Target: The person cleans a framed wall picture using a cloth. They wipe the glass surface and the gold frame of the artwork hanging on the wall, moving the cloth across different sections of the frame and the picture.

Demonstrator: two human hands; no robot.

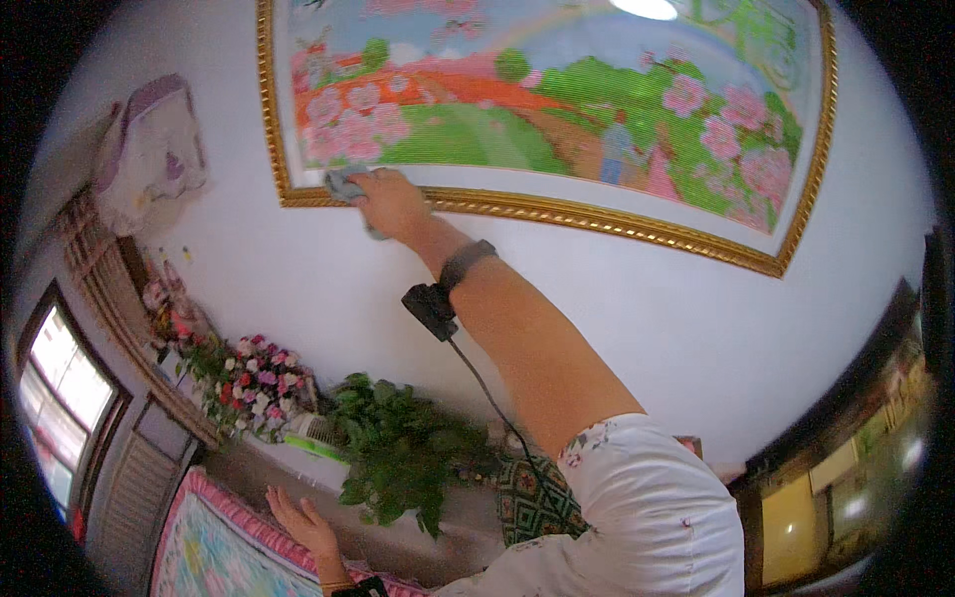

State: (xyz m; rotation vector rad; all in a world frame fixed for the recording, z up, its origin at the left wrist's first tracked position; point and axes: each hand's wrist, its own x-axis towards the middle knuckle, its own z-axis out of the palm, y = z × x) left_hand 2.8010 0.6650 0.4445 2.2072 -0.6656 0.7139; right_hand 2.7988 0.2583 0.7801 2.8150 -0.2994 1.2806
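My right hand (392,205) presses a grey-blue cloth (345,183) against the lower left part of a framed picture (477,138) on the wall. The cloth lies over the white border and touches the gilded frame (597,219). Part of it hangs below my palm. A black strap circles my right wrist, with a small black device (430,310) and a cable on it. Low in the view, my left hand (304,526) is held up with its fingers apart and nothing in it. Behind it shows a pink-trimmed, patterned cover (224,541).
Along the wall below, a white ledge (324,469) bears artificial-looking flowers (261,388), a leafy green plant (403,440) and a white-and-green object (317,440). A purple-edged fabric cover (153,149) hangs at upper left. A window (60,403) is at far left.
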